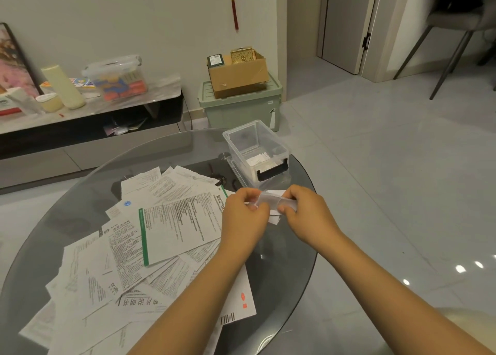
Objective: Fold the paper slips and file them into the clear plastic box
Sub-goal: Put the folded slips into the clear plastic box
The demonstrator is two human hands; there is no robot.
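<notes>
Just right of the frame's centre, the fingers (259, 207) of the left hand (243, 215) and those of the right hand (306, 212) curl round a small white paper slip (273, 201), pinching it from both ends above the glass table (281, 260). Directly above the hands stands the clear plastic box (241, 142), open, with a black handle and a few folded slips lying inside. Across the lower left of the frame spreads a loose heap of printed sheets (128, 255) on the table.

Both forearms are bare, with no sleeves, and the left hand (243, 215) and right hand (306, 212) are ungloved.
</notes>
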